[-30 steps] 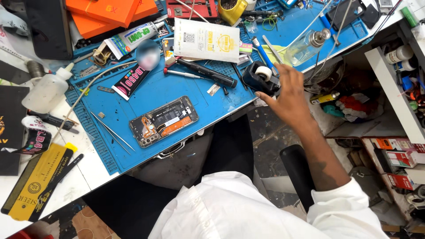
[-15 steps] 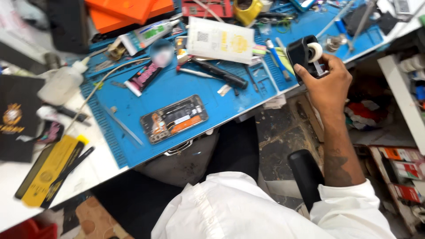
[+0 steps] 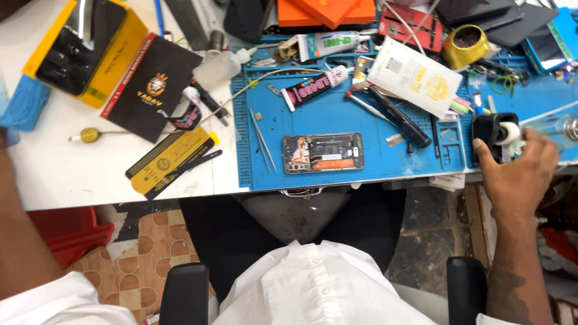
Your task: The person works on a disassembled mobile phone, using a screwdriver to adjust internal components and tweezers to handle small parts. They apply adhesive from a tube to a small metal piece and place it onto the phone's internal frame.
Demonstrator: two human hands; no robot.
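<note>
Scene: a person in a white shirt is sitting at a cluttered repair table (image 3: 90, 174), with a blue work mat (image 3: 337, 114) lying along its near edge.

Right hand: the right hand (image 3: 521, 174) is reaching over the near right edge of the table, fingers curled and loosely spread, closing around a black tape dispenser (image 3: 490, 135) that is carrying a white roll of tape (image 3: 509, 132). The thumb is touching the dispenser's near side; whether the grip is firm cannot be told.

Left hand: only a forearm (image 3: 18, 229) is showing at the left border; the hand itself is lying out of view.

Work piece: an opened smartphone (image 3: 323, 152), back cover off and its innards showing, is resting flat near the mat's front edge, well apart from the right hand.

Nearby: tweezers (image 3: 263, 139) are lying just left of the phone; a dark glue tube (image 3: 310, 89) and a black pen-like tool (image 3: 397, 117) are sitting farther back on the mat.

Step in hand: it appears that the person is fetching tape.

Next move: it is likely calling for a sure hold on the dispenser and a short pull of tape, carried left toward the open phone without snagging the tools between.
</note>
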